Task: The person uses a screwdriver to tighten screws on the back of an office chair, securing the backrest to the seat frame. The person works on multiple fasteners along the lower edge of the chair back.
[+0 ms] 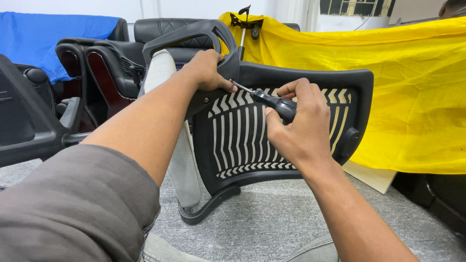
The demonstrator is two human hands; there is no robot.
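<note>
1. Grey sleeve (73, 204) fills the near left corner, and from it the left forearm runs up to the work.
2. Right hand (298, 123) has its grip pressed together around the black handle of a screwdriver (272, 101); the shaft slants up and left, its tip meeting the black chair back (310, 77) just beside the left thumb.
3. Left hand (206, 68) has its grip closed over the curved black armrest (187, 34) where it joins the chair back, steadying the joint.
4. To do this well, I would judge: keep the shaft in line with the screw, push in firmly while turning, and keep the left thumb out of the tip's path in case it slips.
5. Below the tool, the slatted panel (242, 136) shows white mesh behind its ribs; the chair back stands on edge on the grey carpet (272, 218).
6. Beyond it hangs a yellow cloth (412, 87); black armchairs (111, 68) and a blue cloth (43, 34) sit to the left.
</note>
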